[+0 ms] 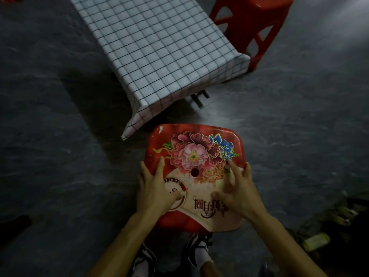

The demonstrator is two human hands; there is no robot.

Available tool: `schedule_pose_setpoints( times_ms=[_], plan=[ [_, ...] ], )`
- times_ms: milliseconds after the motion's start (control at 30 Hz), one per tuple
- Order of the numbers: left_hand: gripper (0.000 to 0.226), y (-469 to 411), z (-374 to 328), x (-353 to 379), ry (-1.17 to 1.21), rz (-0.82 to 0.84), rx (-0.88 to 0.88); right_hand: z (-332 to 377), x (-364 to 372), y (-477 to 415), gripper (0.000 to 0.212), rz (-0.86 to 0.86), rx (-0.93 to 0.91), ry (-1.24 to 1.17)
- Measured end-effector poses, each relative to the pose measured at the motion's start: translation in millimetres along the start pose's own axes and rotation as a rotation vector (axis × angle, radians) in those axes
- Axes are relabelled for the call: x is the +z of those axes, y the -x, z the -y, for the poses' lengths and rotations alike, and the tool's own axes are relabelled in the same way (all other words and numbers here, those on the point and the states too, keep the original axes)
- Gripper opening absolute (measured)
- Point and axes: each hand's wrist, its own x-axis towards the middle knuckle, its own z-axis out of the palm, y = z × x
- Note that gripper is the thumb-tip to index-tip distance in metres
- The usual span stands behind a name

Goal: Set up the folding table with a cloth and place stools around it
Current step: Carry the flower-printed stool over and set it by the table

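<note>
The folding table stands ahead, covered by a white checked cloth (159,47) that hangs over its edges; a dark table leg (199,96) shows below the near side. A red plastic stool (257,23) stands at the table's far right side. Right in front of me is another red stool with a flower-printed seat (195,148), close to the table's near corner. My left hand (155,188) holds the seat's left rim, fingers over the edge and thumb on top. My right hand (237,192) rests on the seat's right part with fingers spread, slightly blurred.
Dark grey floor surrounds the table. My shoes (197,246) are just under the near stool. Dim clutter lies on the floor at the lower right, including a yellow-green object (316,240). A dark red shape (14,222) sits at the left edge.
</note>
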Motion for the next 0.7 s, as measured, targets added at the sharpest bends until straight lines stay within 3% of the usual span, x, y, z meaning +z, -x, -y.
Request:
schedule_pose_setpoints(
  times_ms=[333,700],
  plan=[
    [0.124,-54.4,-89.3,60.0,-0.105,0.013,0.084,-85.4,-38.2,-44.2,0.110,-0.052,0.102,-0.165],
    [0.122,-97.3,-120.3,92.7,-0.223,0.036,0.118,-127.8,-43.0,-78.9,0.106,-0.037,0.130,-0.243]
  ],
)
